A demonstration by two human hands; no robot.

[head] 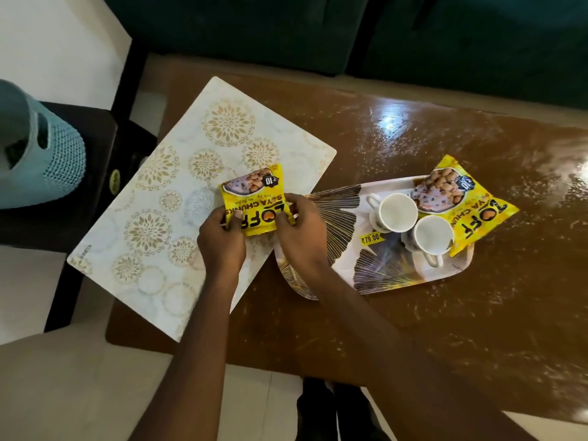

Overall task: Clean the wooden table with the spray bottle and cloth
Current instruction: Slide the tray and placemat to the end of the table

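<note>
Glossy brown wood of the wooden table (413, 313) fills most of the view, its sheen broken by pale streaks and specks, and a dark green sofa (286, 27) is seen beyond it. Neither spray bottle nor cloth can be found in view, so spraying and wiping are judged not yet begun.

A small yellow packet (254, 198) is pinched at its near edge by both hands. One near corner is held by the left hand (221, 240) and the other by the right hand (302, 230), thumbs on top and fingers curled beneath. Both forearms are stretched forward from the near side and converge at the packet.

Under the grip and to its left a patterned placemat (152, 218) is laid, overhanging the table's edge. Just right of the grip a tray (397, 275) is set, its near end beneath the right wrist. Farther right on it stand two white cups (399, 211) and a larger yellow packet (471, 214).

The pinched packet could be torn if the two grips were drawn apart. The tray could be knocked by the right wrist and the cups upset. The overhanging placemat could be dragged off by a sleeve or forearm.
</note>
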